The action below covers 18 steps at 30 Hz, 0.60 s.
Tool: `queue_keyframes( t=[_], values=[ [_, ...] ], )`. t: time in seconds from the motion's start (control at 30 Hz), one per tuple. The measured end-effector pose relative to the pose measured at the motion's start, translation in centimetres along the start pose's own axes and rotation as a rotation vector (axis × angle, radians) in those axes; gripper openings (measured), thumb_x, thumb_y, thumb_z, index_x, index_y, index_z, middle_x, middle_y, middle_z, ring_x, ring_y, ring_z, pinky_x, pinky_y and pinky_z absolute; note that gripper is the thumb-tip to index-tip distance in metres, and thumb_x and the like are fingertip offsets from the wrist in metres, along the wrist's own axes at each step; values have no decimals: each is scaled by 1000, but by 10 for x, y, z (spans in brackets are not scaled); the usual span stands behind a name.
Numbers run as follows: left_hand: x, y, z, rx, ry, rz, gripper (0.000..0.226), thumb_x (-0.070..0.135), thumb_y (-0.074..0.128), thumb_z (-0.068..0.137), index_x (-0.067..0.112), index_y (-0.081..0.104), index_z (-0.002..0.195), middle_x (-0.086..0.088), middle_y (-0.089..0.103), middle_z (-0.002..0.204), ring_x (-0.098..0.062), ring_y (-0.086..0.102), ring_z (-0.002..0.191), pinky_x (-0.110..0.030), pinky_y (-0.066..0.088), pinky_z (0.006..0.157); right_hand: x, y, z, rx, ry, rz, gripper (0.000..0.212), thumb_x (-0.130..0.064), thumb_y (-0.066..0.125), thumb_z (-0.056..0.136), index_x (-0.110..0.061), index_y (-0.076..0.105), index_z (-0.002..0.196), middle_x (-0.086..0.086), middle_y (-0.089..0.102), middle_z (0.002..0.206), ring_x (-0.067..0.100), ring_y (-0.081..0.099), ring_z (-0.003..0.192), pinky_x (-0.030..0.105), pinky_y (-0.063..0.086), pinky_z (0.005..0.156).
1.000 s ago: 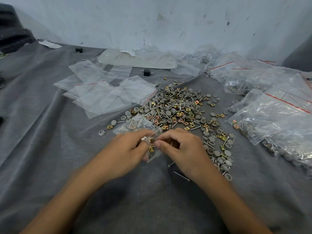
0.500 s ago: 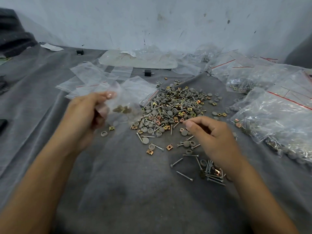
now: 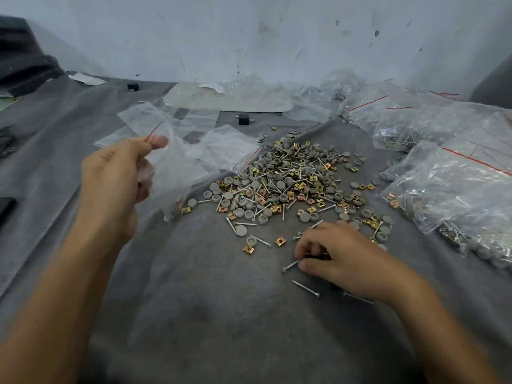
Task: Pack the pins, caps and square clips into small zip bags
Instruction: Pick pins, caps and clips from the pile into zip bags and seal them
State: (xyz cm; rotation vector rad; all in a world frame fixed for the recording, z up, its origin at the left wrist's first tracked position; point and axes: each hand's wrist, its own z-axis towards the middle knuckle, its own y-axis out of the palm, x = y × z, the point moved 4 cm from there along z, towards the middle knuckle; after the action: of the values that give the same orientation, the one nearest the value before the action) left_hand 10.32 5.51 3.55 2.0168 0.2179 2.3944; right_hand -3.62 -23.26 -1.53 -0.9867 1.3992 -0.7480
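A heap of grey caps, gold square clips and metal pins (image 3: pixel 291 181) lies on the grey cloth (image 3: pixel 221 314). My left hand (image 3: pixel 116 173) pinches the top of a small clear zip bag (image 3: pixel 177 173) and holds it up; a few gold clips sit in its bottom corner. My right hand (image 3: pixel 338 259) rests low on the cloth at the heap's near edge, fingers curled round several pins (image 3: pixel 291 264). One more loose pin (image 3: pixel 304 288) lies just in front of that hand.
Empty zip bags (image 3: pixel 221 151) lie spread at the back left. Filled bags (image 3: pixel 448 195) are piled along the right. A small black block (image 3: pixel 243 119) and a flat clear sheet (image 3: pixel 230 98) sit near the wall. A dark object (image 3: pixel 7 207) lies at the left edge.
The hands have parted. My left hand lifted the bag up and to the left. My right hand dropped toward me onto the loose pins and closed its fingers on them.
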Motion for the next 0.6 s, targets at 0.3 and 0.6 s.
queue_keyframes(
  t=[0.3,0.6],
  values=[
    [-22,56,-53,-365,242,471,31,16,58,92,40,75,103,7,65,52,0,47,43,-16,39,45,-6,-1,0,147,-21,137,12,-34,54,102,-35,52,90,-15,54,89,2,48,86,22,36,71],
    [-50,81,-80,-692,160,639,49,43,42,79,51,63,123,10,73,62,-11,69,58,-41,60,67,-25,6,5,308,-94,469,11,-29,62,98,-29,59,87,-8,59,71,4,50,60,17,39,54]
  ],
)
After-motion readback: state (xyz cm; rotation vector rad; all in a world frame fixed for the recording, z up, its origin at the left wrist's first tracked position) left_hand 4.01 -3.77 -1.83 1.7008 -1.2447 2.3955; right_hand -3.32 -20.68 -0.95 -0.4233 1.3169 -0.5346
